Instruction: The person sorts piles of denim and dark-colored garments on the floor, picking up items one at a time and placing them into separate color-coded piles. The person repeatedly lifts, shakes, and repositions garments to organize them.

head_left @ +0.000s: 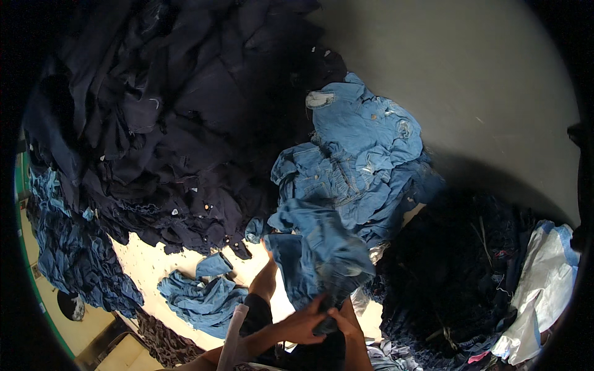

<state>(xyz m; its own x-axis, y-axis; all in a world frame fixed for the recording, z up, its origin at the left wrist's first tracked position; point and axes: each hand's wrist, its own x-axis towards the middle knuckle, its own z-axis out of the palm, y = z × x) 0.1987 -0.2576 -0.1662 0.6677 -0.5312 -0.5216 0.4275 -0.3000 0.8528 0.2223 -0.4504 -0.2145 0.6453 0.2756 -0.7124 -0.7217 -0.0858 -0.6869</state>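
A blue denim garment (318, 244) is stretched out in front of me, blurred in its lower part; its exact kind is unclear. My left hand (304, 324) is closed on the bunched near end of it. My right hand (342, 320) grips the same end close beside the left, its fingers partly hidden. The garment's far side lies against a heap of light-blue denim clothes (365, 136). To the left of my hands, another crumpled blue garment (204, 303) rests on the pale floor (148, 263).
A huge pile of dark cloth (185, 111) fills the far left. Dark bundled cloth (445, 272) stands at the right, next to a white woven sack (535, 290). More blue clothes (80, 260) lie at the left edge. A grey surface (458, 74) spans the far right.
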